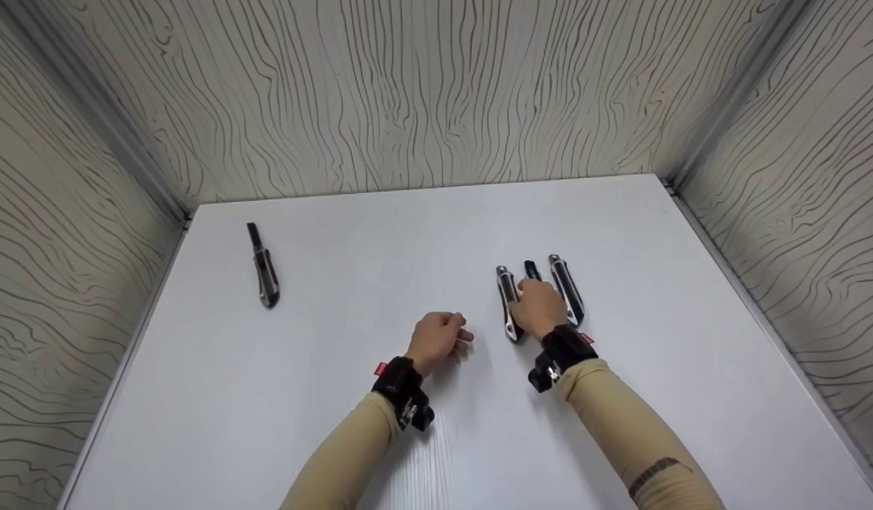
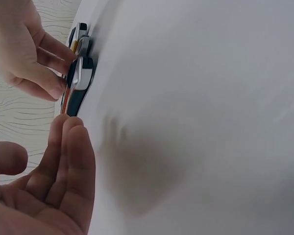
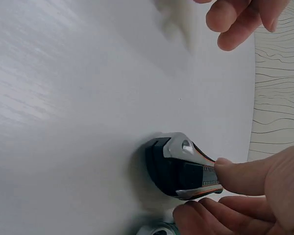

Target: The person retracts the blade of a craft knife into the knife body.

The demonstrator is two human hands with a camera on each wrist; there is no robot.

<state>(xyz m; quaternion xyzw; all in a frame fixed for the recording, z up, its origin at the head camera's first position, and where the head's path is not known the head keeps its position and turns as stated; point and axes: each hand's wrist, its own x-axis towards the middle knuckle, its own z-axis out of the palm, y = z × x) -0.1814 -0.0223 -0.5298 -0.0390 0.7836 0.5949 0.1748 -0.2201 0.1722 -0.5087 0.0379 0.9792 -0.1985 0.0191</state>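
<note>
In the head view, my right hand [image 1: 540, 306] is low over a row of utility knives on the white table. Its thumb [image 3: 242, 176] and fingertips pinch the leftmost utility knife [image 3: 183, 169], which has a silver and black body with orange lines. Partly hidden under that hand is the middle knife [image 1: 532, 269]; the right one [image 1: 566, 290] lies just beyond. My left hand [image 1: 438, 336] hovers to the left of the row with loosely bent fingers, holding nothing, and casts a shadow on the tabletop.
A further utility knife [image 1: 265, 273] lies far left on the white table [image 1: 351, 269], its dark blade extended. Wood-grain panels [image 1: 422, 92] enclose the back and both sides, with grey metal posts [image 1: 733, 92] at the corners.
</note>
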